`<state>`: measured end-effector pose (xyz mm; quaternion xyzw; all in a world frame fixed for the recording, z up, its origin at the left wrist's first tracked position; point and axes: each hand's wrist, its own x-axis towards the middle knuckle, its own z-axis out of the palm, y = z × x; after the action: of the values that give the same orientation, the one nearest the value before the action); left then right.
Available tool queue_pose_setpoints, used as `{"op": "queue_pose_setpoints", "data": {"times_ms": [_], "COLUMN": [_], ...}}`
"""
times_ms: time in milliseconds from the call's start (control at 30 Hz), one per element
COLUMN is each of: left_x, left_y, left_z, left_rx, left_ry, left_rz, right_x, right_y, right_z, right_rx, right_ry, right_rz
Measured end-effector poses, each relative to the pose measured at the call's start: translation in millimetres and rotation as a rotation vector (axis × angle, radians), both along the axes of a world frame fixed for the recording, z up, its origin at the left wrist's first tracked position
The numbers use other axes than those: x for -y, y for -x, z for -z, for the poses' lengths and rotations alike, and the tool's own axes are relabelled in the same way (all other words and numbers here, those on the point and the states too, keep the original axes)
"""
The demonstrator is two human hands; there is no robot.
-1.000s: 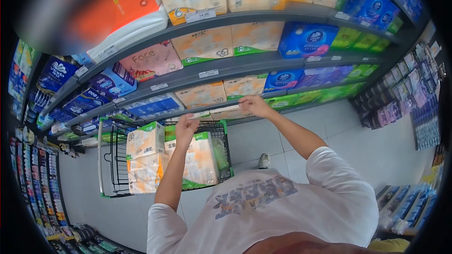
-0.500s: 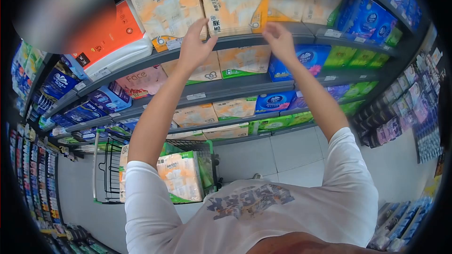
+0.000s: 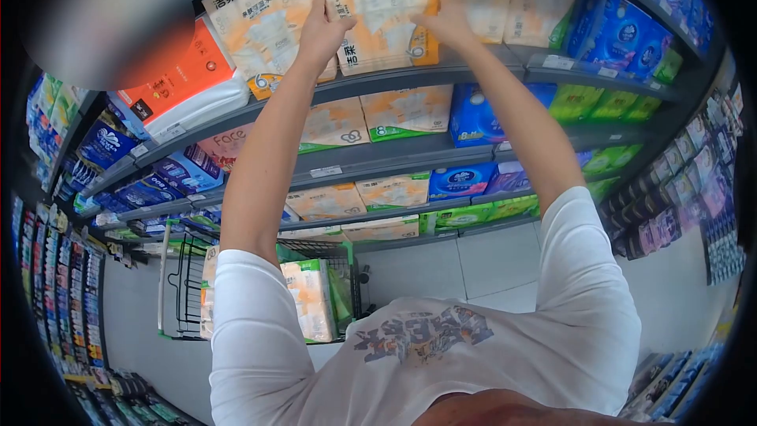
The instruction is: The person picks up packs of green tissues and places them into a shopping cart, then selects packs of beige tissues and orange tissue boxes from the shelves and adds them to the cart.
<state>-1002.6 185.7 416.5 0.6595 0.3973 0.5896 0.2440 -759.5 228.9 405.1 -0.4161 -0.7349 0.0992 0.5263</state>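
In the head view, an orange-and-cream tissue pack (image 3: pixel 378 8) stands on the upper shelf, between my two hands. My left hand (image 3: pixel 318 38) is at its left side, thumb laid over the front and fingers reaching into the gap beside it. At the right side, my right hand (image 3: pixel 448 28) has its thumb on the front edge, with the other fingers partly hidden and blurred. Another pack of the same kind (image 3: pixel 264 28) stands just left of my left hand. More cream packs (image 3: pixel 544 4) stand right of my right hand.
An orange-red and white pack (image 3: pixel 185 71) lies on the shelf at left. Blue packs (image 3: pixel 623 28) stand at right. Lower shelves carry more tissue packs (image 3: pixel 406 113). A black wire cart with green trim (image 3: pixel 184 284) holds tissue packs (image 3: pixel 307 300) below left. Hanging goods (image 3: pixel 670 181) line the right side.
Both hands have moved up and forward onto the sides of the middle tissue pack. The thumbs now lie over its front. The pack's lower edge sits slightly lower and further left in view.
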Motion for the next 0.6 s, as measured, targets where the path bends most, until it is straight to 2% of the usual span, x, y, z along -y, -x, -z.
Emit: {"op": "queue_pose_setpoints", "data": {"times_ms": [133, 233, 300, 367, 500, 567, 600], "left_x": [6.7, 23.9, 24.6, 16.9, 46.0, 46.3, 43.3], "left_y": [1.4, -0.4, 5.4, 14.1, 5.1, 5.6, 8.0], "left_z": [2.7, 5.1, 11.0, 22.5, 17.9, 16.3, 17.6], "left_rx": [0.040, 0.050, 0.072, -0.085, -0.121, -0.217, -0.213], "left_ry": [-0.003, -0.026, -0.067, -0.184, -0.217, -0.047, -0.047], "left_rz": [0.031, 0.083, 0.129, -0.081, -0.139, -0.348, -0.346], "right_x": [-9.0, -21.1, -21.1, -7.0, 28.7, 36.8, 39.8], "right_y": [-7.5, -16.7, -16.5, -17.2, -16.0, -15.2, -15.6], "right_z": [3.8, 15.8, 22.0, 25.5, 31.0, 26.6, 25.0], "right_rx": [0.001, -0.033, -0.038, -0.058, -0.172, -0.132, -0.092], "right_ry": [0.074, 0.068, -0.062, -0.077, -0.075, -0.107, -0.138], "right_rz": [-0.045, -0.179, -0.206, -0.187, -0.057, -0.047, -0.037]}}
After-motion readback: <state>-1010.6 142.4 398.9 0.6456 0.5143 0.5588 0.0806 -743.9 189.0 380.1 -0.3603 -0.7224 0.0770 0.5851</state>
